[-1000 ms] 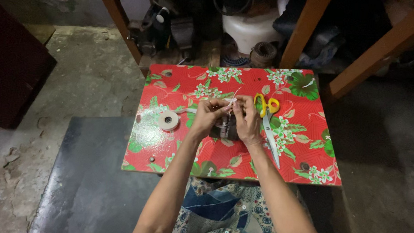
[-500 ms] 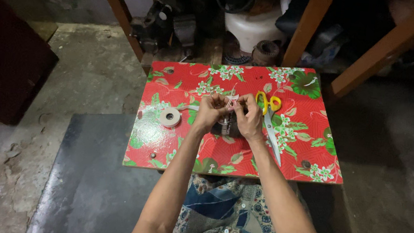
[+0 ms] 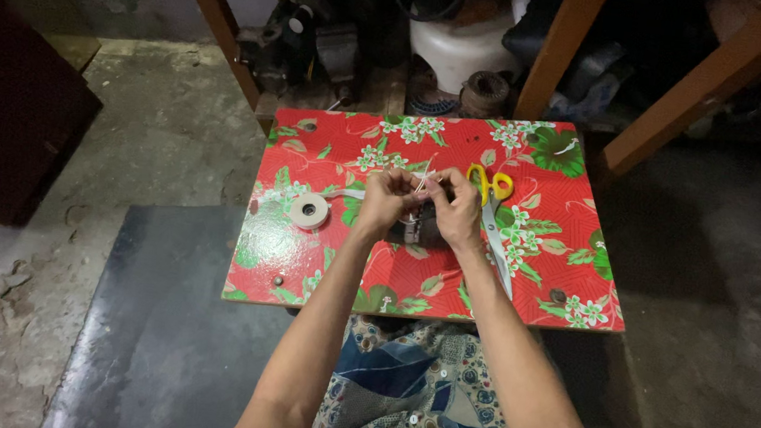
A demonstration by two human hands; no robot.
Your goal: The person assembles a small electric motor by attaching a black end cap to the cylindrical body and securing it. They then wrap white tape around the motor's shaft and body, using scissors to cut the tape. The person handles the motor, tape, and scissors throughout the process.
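Working over a small table covered in red flowered cloth, both hands are seen close together at its middle; the left hand and right hand are each closed, fingertips pinched on a thin white strip held between them; a small dark object lies on the cloth just beneath the hands, partly hidden; a roll of white tape rests near the left hand; yellow-handled scissors lie just beside the right hand.
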